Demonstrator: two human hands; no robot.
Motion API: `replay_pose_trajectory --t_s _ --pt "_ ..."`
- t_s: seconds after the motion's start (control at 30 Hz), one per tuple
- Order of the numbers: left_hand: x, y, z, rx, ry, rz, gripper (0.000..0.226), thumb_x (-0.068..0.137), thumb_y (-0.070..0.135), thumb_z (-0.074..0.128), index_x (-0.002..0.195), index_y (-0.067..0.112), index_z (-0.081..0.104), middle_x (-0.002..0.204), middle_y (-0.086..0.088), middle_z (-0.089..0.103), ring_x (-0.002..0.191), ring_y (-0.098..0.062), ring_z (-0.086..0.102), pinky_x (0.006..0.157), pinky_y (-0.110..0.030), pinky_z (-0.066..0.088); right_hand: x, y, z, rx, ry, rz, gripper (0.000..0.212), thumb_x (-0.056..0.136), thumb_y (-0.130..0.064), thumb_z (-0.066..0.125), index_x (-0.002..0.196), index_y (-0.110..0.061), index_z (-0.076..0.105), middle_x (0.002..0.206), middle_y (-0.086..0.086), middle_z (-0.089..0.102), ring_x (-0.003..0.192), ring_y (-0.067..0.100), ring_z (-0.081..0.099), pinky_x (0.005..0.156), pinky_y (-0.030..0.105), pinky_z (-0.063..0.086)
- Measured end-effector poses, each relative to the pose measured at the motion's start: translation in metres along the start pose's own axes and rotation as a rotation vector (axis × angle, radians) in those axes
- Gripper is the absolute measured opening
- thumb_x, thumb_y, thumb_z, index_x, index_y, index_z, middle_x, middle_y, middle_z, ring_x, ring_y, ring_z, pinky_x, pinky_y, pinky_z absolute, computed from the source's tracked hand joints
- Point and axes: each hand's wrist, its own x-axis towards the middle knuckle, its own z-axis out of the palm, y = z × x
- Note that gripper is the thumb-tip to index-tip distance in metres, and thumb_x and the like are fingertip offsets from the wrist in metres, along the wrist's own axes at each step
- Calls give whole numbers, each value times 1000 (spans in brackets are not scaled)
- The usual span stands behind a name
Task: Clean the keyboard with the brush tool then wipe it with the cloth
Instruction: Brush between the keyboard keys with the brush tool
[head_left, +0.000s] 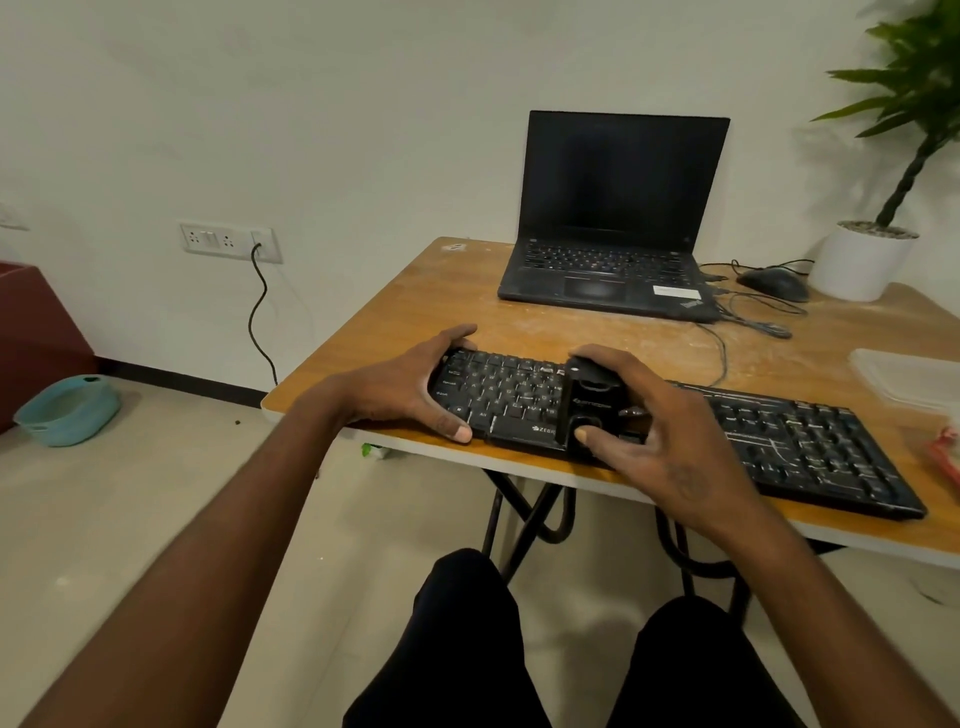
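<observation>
A long black keyboard (779, 441) lies along the front edge of the wooden table (415, 291), dusty with pale specks on its right half. My left hand (400, 387) grips the keyboard's left end, thumb on the front edge and fingers over the back. My right hand (654, 431) holds a black block-shaped brush tool (589, 402) upright on the keys near the middle, thumb on its near end and fingers curled over its far end. No cloth is identifiable.
An open black laptop (613, 234) sits at the back of the table, with a mouse (774, 283), cables and a white plant pot (860, 262) to its right. A clear plastic lid (909, 376) and a red item (945, 454) lie at the right edge. A teal basin (67, 410) is on the floor.
</observation>
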Motion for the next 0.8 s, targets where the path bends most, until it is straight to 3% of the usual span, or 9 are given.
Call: replay_pose_trajectory --t_s 0.13,0.27,0.4,0.53,0.6,0.7,0.8 --pt "2 -1 1 9 9 13 132 65 46 93 164 50 7 158 13 28 137 -8 41 99 -16 43 4 -5 11 -21 28 -9 69 88 -24 76 143 -50 42 115 -14 69 83 15 72 68 32 63" --pt "0 -2 2 9 18 24 133 65 47 95 164 51 6 162 13 28 142 -11 41 108 -26 46 20 -23 41 -66 -15 -74 71 89 -28 74 146 -48 37 119 -9 69 93 8 68 75 31 62" --pt "0 -3 2 -9 17 23 132 65 45 95 164 52 7 161 14 28 141 -9 40 104 -21 44 11 -14 23 5 -18 -33 70 88 -24 76 144 -49 41 118 -17 67 103 4 67 83 30 61" --pt "1 -3 1 -11 15 24 132 64 47 94 163 53 7 158 17 29 136 -3 42 102 -19 45 -14 6 -16 1 52 47 68 85 -22 77 139 -49 47 111 -27 65 94 12 71 76 35 63" --pt "1 -2 1 -19 15 22 133 63 46 94 163 54 7 156 18 29 133 2 42 99 -16 44 -18 7 -19 -9 77 54 68 85 -20 77 139 -48 47 110 -28 65 92 8 71 77 31 62" --pt "0 0 1 -24 9 13 133 63 45 94 163 53 8 153 20 30 130 5 43 94 -14 45 -13 -2 -4 8 84 49 71 87 -16 77 141 -48 46 113 -22 66 96 1 68 78 24 61" --pt "-1 2 2 -22 0 1 132 63 44 93 163 54 8 152 19 30 127 3 44 91 -13 46 -5 -12 20 59 68 42 73 89 -13 73 142 -53 40 120 -9 66 104 7 66 81 30 62"
